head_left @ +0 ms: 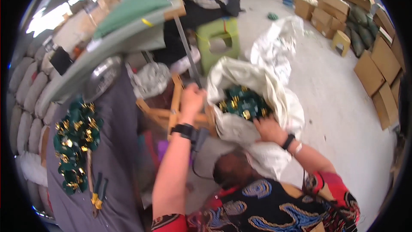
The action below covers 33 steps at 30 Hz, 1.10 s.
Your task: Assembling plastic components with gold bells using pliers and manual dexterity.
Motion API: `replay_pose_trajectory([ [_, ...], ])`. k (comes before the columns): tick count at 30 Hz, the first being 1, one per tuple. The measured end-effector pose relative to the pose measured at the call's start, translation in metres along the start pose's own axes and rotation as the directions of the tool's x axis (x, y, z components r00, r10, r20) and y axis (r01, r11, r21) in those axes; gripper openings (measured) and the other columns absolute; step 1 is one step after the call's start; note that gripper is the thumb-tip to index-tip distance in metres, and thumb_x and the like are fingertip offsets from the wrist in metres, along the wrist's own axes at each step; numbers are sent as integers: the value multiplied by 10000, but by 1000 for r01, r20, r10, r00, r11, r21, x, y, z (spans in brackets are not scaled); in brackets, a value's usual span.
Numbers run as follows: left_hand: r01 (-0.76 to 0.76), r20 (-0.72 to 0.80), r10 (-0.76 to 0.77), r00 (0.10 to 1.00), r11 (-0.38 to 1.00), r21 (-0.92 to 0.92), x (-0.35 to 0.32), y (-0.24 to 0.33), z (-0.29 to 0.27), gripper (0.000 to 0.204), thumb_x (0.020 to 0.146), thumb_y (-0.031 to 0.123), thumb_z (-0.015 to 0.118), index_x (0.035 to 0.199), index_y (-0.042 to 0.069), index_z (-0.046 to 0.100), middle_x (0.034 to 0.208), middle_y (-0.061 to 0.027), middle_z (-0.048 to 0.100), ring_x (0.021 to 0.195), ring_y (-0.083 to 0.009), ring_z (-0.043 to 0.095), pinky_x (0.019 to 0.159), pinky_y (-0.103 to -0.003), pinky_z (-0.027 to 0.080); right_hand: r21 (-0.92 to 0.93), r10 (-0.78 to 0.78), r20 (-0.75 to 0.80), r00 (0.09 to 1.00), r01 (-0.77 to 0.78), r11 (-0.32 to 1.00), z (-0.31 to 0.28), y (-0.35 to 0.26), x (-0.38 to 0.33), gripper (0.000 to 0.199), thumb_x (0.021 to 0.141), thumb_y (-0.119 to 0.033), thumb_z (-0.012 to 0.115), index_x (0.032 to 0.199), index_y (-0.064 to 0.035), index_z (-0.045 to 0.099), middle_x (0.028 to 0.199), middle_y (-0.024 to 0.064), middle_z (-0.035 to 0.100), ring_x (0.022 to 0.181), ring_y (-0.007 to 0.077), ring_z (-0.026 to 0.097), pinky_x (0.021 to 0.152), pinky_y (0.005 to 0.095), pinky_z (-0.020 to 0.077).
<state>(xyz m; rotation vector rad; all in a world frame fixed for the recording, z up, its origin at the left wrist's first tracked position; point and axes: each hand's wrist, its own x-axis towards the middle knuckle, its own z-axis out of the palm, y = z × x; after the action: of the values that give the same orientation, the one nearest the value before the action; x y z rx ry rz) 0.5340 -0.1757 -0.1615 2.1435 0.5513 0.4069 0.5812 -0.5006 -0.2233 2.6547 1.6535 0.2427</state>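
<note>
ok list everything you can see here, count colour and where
sack: one, white, open, centre floor
green-gold parts: many, in sack
parts pile: one, green-gold, on grey table, left
pliers: one, yellow-tipped, below pile
stool: one, green, top centre
small stool: one, tan, right
boxes: many, brown, right wall
wooden frame: one, centre
left hand: on frame
right hand: at sack rim

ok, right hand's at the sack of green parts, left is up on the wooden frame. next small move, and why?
Probably close the right hand on a handful of the green and gold parts. It already rests at the open mouth of the white sack, and its grip looks empty. The left hand on the wooden frame seems to brace the lean.
</note>
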Motion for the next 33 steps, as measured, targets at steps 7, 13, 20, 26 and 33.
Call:
replay_pose_trajectory([
  [7, 74, 222, -207, 953, 868, 491, 64, -2, 97, 609, 822, 281, 621, 1315, -49, 482, 1216, -254, 600, 1113, -385, 600, 940, -454, 485, -62, -27, 60, 998, 31, 998, 37, -4, -23, 294, 640, -241, 710, 851, -63, 608, 769, 84, 613, 770, 241, 616, 700, 414, 453],
  [13, 58, 279, -287, 916, 784, 618, 101, -5, 121, 639, 903, 136, 491, 1442, -101, 242, 1286, -251, 563, 1133, -363, 600, 936, -440, 493, -12, -52, 123, 991, 54, 998, 61, 6, -10, 81, 733, -133, 572, 784, -73, 591, 758, 120, 651, 694, 266, 652, 608, 441, 485],
  [20, 101, 215, -287, 933, 785, 612, 114, -27, 141, 586, 934, 156, 422, 1438, -95, 259, 1239, -252, 594, 1100, -372, 612, 926, -433, 496, -260, -145, 100, 984, 167, 951, 56, 6, -9, 79, 714, -130, 523, 749, -94, 584, 573, 77, 531, 505, 198, 538, 434, 341, 369],
  [26, -12, 314, -226, 922, 796, 605, 110, -28, 139, 357, 883, 140, 482, 1181, 29, 645, 1177, -204, 642, 1084, -363, 625, 926, -432, 499, 31, -160, 27, 987, 160, 987, 72, 16, -15, 74, 686, -110, 566, 746, -76, 593, 598, 112, 550, 521, 250, 543, 459, 392, 400],
  [33, 96, 171, -225, 959, 829, 552, 104, -20, 136, 269, 833, 148, 539, 1007, 71, 729, 1083, -187, 678, 1032, -351, 649, 873, -442, 519, 250, -38, -13, 999, 40, 967, 64, 6, -8, 258, 654, -44, 660, 910, -18, 661, 779, 145, 651, 728, 360, 636, 677, 438, 533],
])
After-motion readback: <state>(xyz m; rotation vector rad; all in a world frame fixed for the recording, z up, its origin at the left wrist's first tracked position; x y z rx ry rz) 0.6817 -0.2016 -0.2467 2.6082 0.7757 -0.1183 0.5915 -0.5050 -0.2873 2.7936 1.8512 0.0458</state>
